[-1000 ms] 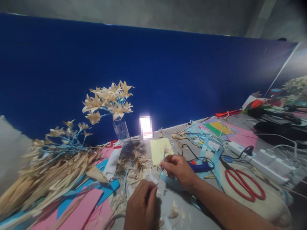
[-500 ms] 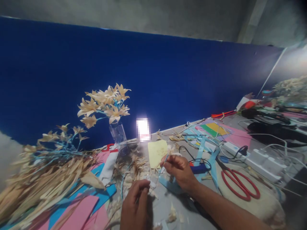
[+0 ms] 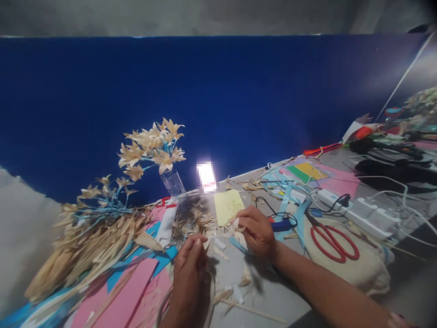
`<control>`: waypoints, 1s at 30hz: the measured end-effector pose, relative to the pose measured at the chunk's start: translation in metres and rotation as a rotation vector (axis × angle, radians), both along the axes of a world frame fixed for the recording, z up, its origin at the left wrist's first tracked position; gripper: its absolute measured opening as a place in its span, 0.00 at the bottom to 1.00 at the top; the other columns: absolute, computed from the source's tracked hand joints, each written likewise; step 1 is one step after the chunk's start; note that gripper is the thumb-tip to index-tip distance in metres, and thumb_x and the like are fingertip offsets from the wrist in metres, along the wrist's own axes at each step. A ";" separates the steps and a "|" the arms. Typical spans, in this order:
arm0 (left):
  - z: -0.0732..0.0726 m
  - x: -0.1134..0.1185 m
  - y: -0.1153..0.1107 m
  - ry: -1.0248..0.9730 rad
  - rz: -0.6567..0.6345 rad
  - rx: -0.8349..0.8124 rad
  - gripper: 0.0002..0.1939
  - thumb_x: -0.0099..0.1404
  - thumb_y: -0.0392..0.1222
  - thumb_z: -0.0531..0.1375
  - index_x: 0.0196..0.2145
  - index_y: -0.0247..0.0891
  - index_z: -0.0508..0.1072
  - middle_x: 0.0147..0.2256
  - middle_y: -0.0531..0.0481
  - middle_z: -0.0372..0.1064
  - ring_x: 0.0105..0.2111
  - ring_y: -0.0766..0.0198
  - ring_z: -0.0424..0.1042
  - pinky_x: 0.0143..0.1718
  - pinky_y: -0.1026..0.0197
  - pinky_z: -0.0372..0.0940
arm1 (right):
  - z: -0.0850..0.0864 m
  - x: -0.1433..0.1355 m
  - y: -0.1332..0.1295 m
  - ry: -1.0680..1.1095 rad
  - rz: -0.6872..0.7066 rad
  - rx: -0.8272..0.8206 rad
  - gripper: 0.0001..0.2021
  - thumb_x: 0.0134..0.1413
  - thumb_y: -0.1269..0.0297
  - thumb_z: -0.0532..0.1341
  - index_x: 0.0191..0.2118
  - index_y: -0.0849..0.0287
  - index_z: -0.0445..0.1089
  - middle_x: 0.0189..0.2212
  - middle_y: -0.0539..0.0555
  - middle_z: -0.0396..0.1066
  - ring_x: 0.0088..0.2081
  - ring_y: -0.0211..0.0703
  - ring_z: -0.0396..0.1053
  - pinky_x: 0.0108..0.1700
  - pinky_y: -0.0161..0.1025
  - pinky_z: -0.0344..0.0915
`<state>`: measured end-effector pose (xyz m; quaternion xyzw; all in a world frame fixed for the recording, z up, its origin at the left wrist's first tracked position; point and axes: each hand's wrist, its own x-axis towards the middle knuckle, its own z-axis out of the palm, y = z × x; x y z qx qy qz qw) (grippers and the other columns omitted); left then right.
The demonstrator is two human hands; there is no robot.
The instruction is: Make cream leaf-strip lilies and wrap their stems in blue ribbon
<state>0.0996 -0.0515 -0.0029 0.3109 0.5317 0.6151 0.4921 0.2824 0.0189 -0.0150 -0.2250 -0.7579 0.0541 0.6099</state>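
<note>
My right hand (image 3: 257, 231) is closed, its fingertips pinching a pale, husk-like flower (image 3: 235, 223) just in front of a yellow paper (image 3: 229, 206). Most of that flower is hidden by the fingers, and no stem can be made out. Lower and to the left, my left hand (image 3: 190, 257) has thumb and forefinger pressed together on a small pale petal (image 3: 206, 244). The hands are apart. Beneath my right hand lies a light blue strip (image 3: 239, 245).
Cream husk flowers (image 3: 152, 148) stand in a clear vase (image 3: 173, 183). Dried husks (image 3: 102, 246) and pink sheets (image 3: 136, 284) lie left. Red-handled scissors (image 3: 334, 243) rest on a beige cloth bag (image 3: 362, 273), near a white power strip (image 3: 370, 214). Husk scraps (image 3: 201, 218) litter the table.
My hands have moved apart from the light blue stem held up before, which no longer shows. My left fingers now pinch a petal. The whole view has tilted and shifted slightly.
</note>
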 end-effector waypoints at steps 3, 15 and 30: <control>0.016 0.002 -0.009 0.092 -0.136 0.088 0.22 0.58 0.62 0.63 0.31 0.36 0.76 0.23 0.53 0.64 0.25 0.65 0.63 0.27 0.64 0.62 | -0.003 0.002 0.002 -0.061 -0.017 0.032 0.09 0.64 0.71 0.57 0.43 0.55 0.75 0.33 0.56 0.75 0.34 0.45 0.69 0.36 0.41 0.65; 0.038 0.017 -0.022 0.217 -0.190 0.172 0.10 0.58 0.45 0.67 0.27 0.37 0.74 0.26 0.53 0.67 0.29 0.64 0.65 0.34 0.63 0.62 | -0.009 -0.001 -0.002 -0.186 0.105 0.048 0.09 0.65 0.68 0.57 0.45 0.55 0.74 0.33 0.57 0.75 0.35 0.45 0.70 0.36 0.41 0.64; 0.037 0.027 -0.011 0.140 -0.176 0.168 0.12 0.61 0.48 0.66 0.29 0.37 0.74 0.25 0.54 0.70 0.27 0.67 0.65 0.34 0.64 0.61 | -0.003 -0.006 -0.004 -0.083 0.162 -0.028 0.09 0.68 0.67 0.55 0.38 0.57 0.72 0.31 0.55 0.73 0.33 0.44 0.68 0.36 0.41 0.64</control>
